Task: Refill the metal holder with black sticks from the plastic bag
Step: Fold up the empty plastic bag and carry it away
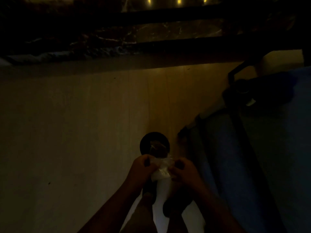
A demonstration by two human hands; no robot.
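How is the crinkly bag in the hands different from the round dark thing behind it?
The plastic bag is clear and crumpled; the round holder looks dark and smooth-rimmed. The bag is pinched between the left hand and right hand; the holder is touched by neither hand. The bag sits nearer the camera, the holder beyond it. Both are dimly lit.

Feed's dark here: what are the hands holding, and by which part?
Both the left hand and right hand pinch the plastic bag at its opposite side edges.
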